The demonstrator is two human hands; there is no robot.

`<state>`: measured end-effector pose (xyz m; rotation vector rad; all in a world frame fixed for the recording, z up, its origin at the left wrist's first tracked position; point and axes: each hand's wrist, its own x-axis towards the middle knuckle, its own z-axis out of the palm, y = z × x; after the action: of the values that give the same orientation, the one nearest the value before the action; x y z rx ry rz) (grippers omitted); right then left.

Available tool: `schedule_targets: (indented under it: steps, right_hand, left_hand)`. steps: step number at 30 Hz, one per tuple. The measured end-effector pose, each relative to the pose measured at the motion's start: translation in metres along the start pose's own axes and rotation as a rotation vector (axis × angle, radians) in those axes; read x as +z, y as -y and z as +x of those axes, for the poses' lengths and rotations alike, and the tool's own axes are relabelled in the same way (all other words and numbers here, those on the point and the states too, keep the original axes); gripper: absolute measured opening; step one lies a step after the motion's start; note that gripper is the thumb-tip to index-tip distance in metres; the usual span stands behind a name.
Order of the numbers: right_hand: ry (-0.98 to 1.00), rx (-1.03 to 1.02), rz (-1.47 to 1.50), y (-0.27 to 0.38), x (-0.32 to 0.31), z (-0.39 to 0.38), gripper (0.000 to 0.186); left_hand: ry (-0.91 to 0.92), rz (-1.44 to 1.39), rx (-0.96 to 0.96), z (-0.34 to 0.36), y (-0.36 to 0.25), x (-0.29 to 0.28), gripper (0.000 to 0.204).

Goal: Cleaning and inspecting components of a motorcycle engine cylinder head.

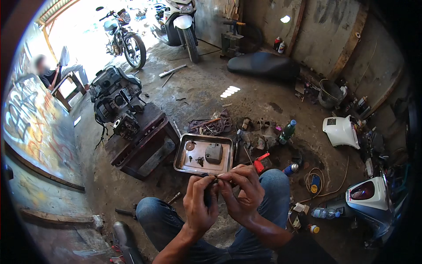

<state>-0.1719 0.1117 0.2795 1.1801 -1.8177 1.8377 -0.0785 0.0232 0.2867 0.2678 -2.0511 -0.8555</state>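
Observation:
Between my knees, my left hand (201,200) and my right hand (241,191) come together, fingertips nearly touching. A small dark part (215,180) sits pinched between them, mostly covered by the fingers, so its kind does not show. Just beyond the hands lies a shallow metal tray (179,163). In it rest a grey metal cover (214,153), a round disc (190,145) and a few small dark parts (200,161).
An engine (116,94) sits on a dark wooden stand (145,147) at the left. Right of the tray are a green bottle (288,131), a red-handled tool (260,163) and a spray can (290,169). Motorcycles (134,48) and a black seat (263,65) are farther back; a person (50,77) sits far left.

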Motion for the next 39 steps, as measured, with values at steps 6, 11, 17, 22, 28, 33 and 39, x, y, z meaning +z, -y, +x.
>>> schedule_targets:
  steps: [6, 11, 17, 22, 28, 33, 39]
  right_hand:
    - [0.039, -0.050, -0.014, 0.000, -0.001, 0.001, 0.018]
    - [0.005, -0.048, 0.003, -0.001, 0.001, 0.001, 0.018]
    - [-0.005, -0.009, 0.013, 0.001, 0.003, 0.001, 0.017]
    - [-0.009, -0.019, 0.016, -0.001, 0.008, 0.000, 0.016]
    - [0.004, -0.059, -0.003, 0.000, 0.006, 0.000, 0.016]
    - [-0.018, -0.034, -0.015, 0.005, 0.008, 0.003, 0.019]
    - [0.090, -0.019, -0.060, -0.004, 0.010, -0.002, 0.019]
  left_hand:
    - [-0.033, -0.012, -0.053, -0.002, 0.001, 0.000, 0.023]
    - [-0.014, 0.011, -0.037, -0.002, -0.001, -0.001, 0.023]
    - [-0.009, 0.026, -0.012, 0.001, -0.004, -0.003, 0.024]
    - [-0.002, 0.019, -0.029, -0.003, 0.000, -0.003, 0.023]
    - [-0.038, 0.008, -0.028, 0.002, 0.002, -0.003, 0.021]
    - [-0.028, 0.021, -0.035, -0.001, -0.001, -0.005, 0.018]
    - [-0.187, -0.048, -0.107, 0.005, 0.008, -0.014, 0.012]
